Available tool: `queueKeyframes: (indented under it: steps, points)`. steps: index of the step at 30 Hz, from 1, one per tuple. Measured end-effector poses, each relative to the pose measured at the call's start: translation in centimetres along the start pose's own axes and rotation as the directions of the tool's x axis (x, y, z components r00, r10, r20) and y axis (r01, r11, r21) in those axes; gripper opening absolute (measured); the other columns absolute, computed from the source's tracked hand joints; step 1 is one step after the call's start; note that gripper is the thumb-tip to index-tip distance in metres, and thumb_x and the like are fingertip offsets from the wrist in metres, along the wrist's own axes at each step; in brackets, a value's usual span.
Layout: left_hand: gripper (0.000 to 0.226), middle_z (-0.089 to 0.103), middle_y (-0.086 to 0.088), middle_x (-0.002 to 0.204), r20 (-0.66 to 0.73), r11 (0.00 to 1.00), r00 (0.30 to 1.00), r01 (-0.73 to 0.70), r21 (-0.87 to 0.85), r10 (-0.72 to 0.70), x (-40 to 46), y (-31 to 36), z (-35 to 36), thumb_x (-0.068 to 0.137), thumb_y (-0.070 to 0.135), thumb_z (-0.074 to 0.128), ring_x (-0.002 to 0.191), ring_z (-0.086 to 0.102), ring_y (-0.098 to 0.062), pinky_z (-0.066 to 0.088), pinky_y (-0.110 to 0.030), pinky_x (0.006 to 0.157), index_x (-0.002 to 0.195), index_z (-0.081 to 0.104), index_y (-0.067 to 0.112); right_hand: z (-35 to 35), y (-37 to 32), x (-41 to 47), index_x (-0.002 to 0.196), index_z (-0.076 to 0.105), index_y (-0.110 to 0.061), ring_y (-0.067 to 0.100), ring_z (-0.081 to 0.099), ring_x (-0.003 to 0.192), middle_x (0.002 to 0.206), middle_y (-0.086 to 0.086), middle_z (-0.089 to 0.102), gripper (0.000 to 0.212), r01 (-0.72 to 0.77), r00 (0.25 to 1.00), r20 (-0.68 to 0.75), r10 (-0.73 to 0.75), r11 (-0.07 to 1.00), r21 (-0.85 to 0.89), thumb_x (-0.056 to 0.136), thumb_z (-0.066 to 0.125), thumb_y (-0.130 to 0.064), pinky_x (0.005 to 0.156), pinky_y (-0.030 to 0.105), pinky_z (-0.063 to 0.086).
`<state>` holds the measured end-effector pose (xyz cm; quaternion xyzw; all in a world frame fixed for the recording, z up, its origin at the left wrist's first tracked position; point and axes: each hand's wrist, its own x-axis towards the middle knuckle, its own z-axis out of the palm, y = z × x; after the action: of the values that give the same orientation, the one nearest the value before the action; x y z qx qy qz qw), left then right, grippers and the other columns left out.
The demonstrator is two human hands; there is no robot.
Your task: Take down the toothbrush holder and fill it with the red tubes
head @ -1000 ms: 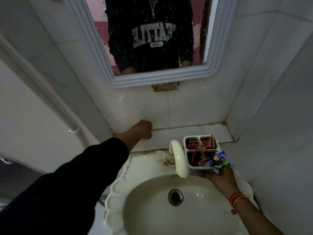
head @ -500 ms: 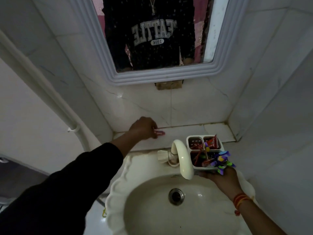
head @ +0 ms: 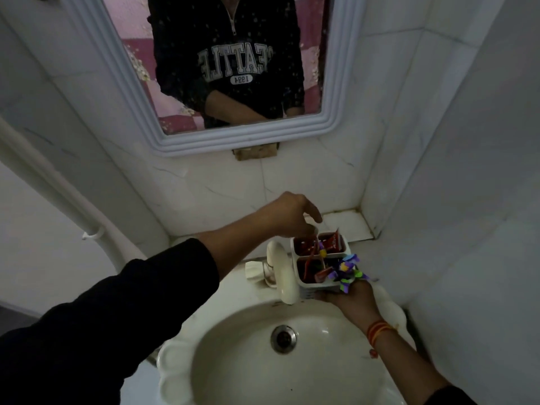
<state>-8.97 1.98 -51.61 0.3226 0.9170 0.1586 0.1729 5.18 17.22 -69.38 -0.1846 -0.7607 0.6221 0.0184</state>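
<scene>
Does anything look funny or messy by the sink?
Yes. A purple paper pinwheel sticks out of the toothbrush holder, an odd thing beside red tubes. Under the mirror, a brownish patch on the wall looks like something came off.

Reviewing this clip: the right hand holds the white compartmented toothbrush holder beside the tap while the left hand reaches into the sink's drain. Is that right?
Not quite. The left hand is not at the drain; the head view shows it above the far compartments of the white compartmented toothbrush holder, fingers pointing down. The rest stands: the right hand holds the holder from below, beside the cream curved tap.
</scene>
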Motion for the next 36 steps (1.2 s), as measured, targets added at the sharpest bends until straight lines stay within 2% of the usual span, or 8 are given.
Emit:
queueKeyframes:
  steps: [5,9,14,19,22,26,30,36]
  points:
    - [0.037,0.070,-0.011,0.124,0.152,0.970,0.965,0.188,0.155,-0.212,0.8,-1.3,0.9,0.096,0.013,0.050,0.113,0.067,-0.027,0.053,-0.034,0.101,0.128,0.069,0.008,0.0,0.2,0.0,0.111,0.069,-0.001,-0.015,0.066,0.086,0.097,-0.009,0.073,0.067,0.035,0.999,-0.010,-0.035,0.999,-0.001,0.049,0.095,0.001,0.073,0.003,0.052]
    - [0.017,0.065,-0.004,0.076,0.234,0.945,0.929,0.235,0.228,-0.287,1.3,-1.3,1.9,0.086,0.014,0.064,0.080,0.061,-0.022,0.048,-0.029,0.072,0.091,0.074,0.002,-0.2,-0.8,-0.3,0.109,0.069,-0.009,-0.009,0.069,0.089,0.099,-0.007,0.074,0.065,0.058,0.997,-0.046,-0.057,0.998,0.022,0.050,0.091,0.011,0.072,0.013,0.058]
    - [0.019,0.073,0.000,0.068,0.138,0.929,0.926,0.363,-0.074,-0.351,2.9,-0.6,0.7,0.085,0.011,0.062,0.067,0.068,-0.013,0.056,-0.022,0.066,0.087,0.079,0.002,-2.3,-3.4,2.1,0.091,0.070,-0.022,0.010,0.067,0.090,0.085,-0.017,0.068,0.044,0.139,0.988,-0.050,-0.146,0.982,-0.126,0.062,0.086,0.007,0.067,-0.006,0.043]
    - [0.020,0.072,-0.008,0.078,0.028,0.771,0.877,0.436,-0.465,-0.479,5.9,0.5,0.4,0.086,0.017,0.070,0.063,0.071,-0.015,0.062,-0.022,0.059,0.097,0.077,0.002,-5.0,-6.0,5.7,0.103,0.074,-0.011,0.013,0.065,0.094,0.091,-0.009,0.068,0.048,0.176,0.977,-0.084,-0.194,0.966,-0.187,0.060,0.091,-0.002,0.074,0.008,0.048]
    - [0.023,0.075,-0.011,0.088,0.022,0.693,0.857,0.432,-0.577,-0.515,7.5,1.7,0.7,0.086,0.021,0.069,0.072,0.074,-0.019,0.065,-0.027,0.070,0.099,0.076,0.003,-6.4,-6.7,7.7,0.106,0.073,-0.011,0.012,0.064,0.093,0.094,-0.006,0.069,0.050,0.170,0.975,-0.111,-0.195,0.965,-0.200,0.060,0.089,0.000,0.072,0.006,0.046]
    - [0.017,0.072,-0.013,0.081,0.009,0.608,0.812,0.444,-0.659,-0.583,8.6,2.6,1.9,0.089,0.017,0.065,0.070,0.073,-0.020,0.061,-0.022,0.057,0.080,0.069,0.004,-7.2,-6.7,9.6,0.110,0.071,-0.004,0.017,0.064,0.095,0.108,0.010,0.073,0.052,0.082,0.989,-0.109,-0.103,0.979,-0.188,0.061,0.088,0.002,0.081,0.024,0.047]
    - [0.018,0.078,-0.018,0.096,0.030,0.548,0.792,0.448,-0.707,-0.609,8.7,2.4,2.7,0.083,0.006,0.061,0.087,0.077,-0.025,0.065,-0.037,0.080,0.091,0.076,0.000,-7.6,-6.5,10.5,0.117,0.065,-0.001,0.025,0.066,0.106,0.118,0.015,0.070,0.056,0.022,0.994,-0.101,-0.040,0.985,-0.169,0.066,0.087,0.000,0.083,0.025,0.046]
    - [0.021,0.069,-0.016,0.122,-0.016,0.677,0.837,0.432,-0.596,-0.548,5.2,3.0,2.3,0.086,0.008,0.058,0.112,0.067,-0.030,0.058,-0.040,0.099,0.101,0.071,0.011,-7.5,-6.5,8.3,0.133,0.055,-0.012,0.031,0.063,0.115,0.127,0.012,0.067,0.062,-0.052,0.996,-0.082,0.029,0.958,-0.281,0.077,0.080,-0.019,0.095,0.032,0.048]
